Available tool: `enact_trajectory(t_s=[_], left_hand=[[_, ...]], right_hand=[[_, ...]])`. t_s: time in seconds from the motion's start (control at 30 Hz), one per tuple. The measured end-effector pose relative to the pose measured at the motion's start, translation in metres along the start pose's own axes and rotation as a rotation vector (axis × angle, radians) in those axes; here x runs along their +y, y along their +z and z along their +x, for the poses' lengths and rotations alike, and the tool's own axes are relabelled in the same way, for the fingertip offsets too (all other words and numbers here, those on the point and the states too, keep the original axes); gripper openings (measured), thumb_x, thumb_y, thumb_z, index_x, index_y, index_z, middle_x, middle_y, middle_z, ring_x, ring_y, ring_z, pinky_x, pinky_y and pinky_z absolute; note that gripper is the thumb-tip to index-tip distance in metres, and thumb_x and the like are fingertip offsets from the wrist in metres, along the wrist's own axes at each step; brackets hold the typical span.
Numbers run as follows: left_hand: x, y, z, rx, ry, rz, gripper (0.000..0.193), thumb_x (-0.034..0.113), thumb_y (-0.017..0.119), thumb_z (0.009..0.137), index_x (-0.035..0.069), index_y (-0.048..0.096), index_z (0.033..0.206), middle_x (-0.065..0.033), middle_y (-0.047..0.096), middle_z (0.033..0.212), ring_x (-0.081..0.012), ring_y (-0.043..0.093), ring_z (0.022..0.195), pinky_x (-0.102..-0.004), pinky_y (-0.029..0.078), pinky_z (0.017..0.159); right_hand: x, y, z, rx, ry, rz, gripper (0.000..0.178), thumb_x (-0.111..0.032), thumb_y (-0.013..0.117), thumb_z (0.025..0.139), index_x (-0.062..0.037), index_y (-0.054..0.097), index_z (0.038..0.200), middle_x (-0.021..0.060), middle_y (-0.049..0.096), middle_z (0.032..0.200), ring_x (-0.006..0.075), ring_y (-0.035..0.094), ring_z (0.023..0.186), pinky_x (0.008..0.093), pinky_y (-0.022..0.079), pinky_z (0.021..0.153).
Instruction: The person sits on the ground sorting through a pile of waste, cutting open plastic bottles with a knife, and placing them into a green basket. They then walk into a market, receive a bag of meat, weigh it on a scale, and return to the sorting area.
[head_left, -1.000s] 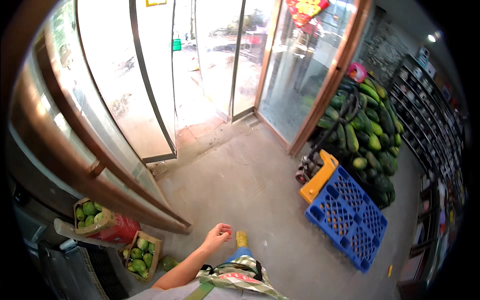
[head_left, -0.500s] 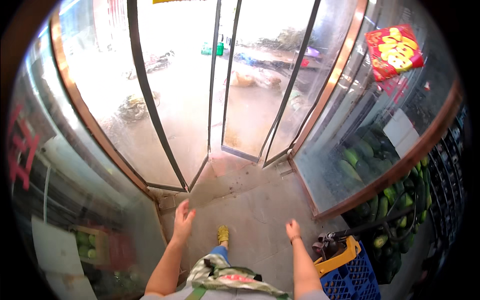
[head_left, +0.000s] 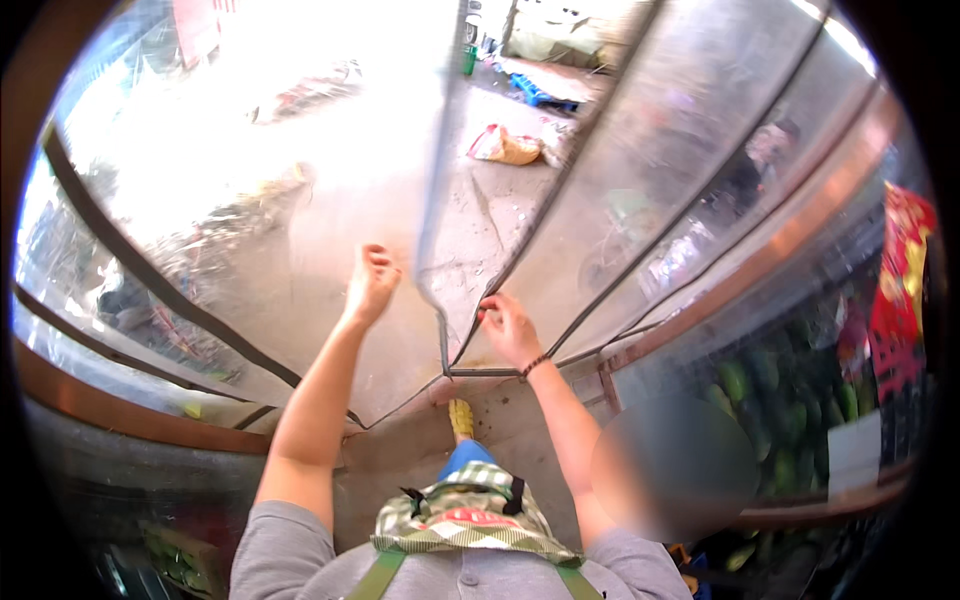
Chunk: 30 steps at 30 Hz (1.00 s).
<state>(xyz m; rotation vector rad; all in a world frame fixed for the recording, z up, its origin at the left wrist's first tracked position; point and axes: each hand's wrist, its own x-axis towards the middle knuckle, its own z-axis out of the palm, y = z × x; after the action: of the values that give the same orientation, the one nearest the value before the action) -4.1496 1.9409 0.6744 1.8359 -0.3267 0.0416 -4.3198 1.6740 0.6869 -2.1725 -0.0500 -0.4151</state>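
Note:
A see-through plastic door curtain (head_left: 575, 290) with dark edge strips hangs in front of me, its middle strips meeting in a low point near the floor. My right hand (head_left: 508, 328), with a dark bracelet at the wrist, has its fingers closed at the dark edge of the right panel. Raised before the left clear panel (head_left: 330, 350) is my left hand (head_left: 372, 285), fingers curled in, with nothing visible in them. Whether its knuckles touch the plastic I cannot tell. Between the panels a narrow gap shows the ground outside.
Past the curtain lie a pale sack (head_left: 506, 145) and a blue crate (head_left: 540, 92). My yellow shoe (head_left: 461, 418) is near the threshold. At right, behind glass, are green gourd-like vegetables (head_left: 735, 385) and a red-and-yellow packet (head_left: 900, 275). A round blur covers part of the right side.
I have come closer to the curtain. Both hands have risen from beside my body to its panels, and my right hand has reached the right panel's edge.

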Motion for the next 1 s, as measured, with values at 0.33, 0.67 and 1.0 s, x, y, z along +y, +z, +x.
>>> enact_trajectory(t_s=[0.33,0.67,1.0], left_hand=[[-0.091,-0.212,0.119,0.810,-0.041,0.117,0.057,0.001,0.055,0.094,0.010,0.034,0.147,-0.0177,0.048,0.139,-0.0279,0.052,0.123,-0.0395,0.044,0.105],[-0.353,-0.048,0.368,0.569,-0.786,0.118,0.030,0.004,0.064,0.077,0.001,0.060,0.106,-0.0090,0.063,0.093,-0.0192,0.061,0.085,-0.0354,0.052,0.082],[-0.189,0.111,1.087,-0.258,-0.104,-0.017,0.033,0.010,0.062,0.092,0.002,0.058,0.123,-0.0165,0.055,0.119,-0.0262,0.069,0.096,-0.0359,0.056,0.084]], right_hand=[[0.232,-0.093,0.282,0.747,0.136,-0.430,0.052,0.001,0.059,0.084,0.0023,0.047,0.135,0.0216,0.055,0.128,0.0379,0.052,0.120,0.0447,0.042,0.104],[0.448,0.104,0.573,0.206,0.619,-0.186,0.048,-0.001,0.062,0.082,-0.0033,0.051,0.128,0.0184,0.053,0.116,0.0307,0.058,0.099,0.0410,0.050,0.091],[0.672,0.072,0.720,0.182,1.816,0.103,0.022,-0.009,0.053,0.092,-0.0007,0.061,0.111,0.0195,0.064,0.082,0.0332,0.068,0.070,0.0476,0.059,0.054]])
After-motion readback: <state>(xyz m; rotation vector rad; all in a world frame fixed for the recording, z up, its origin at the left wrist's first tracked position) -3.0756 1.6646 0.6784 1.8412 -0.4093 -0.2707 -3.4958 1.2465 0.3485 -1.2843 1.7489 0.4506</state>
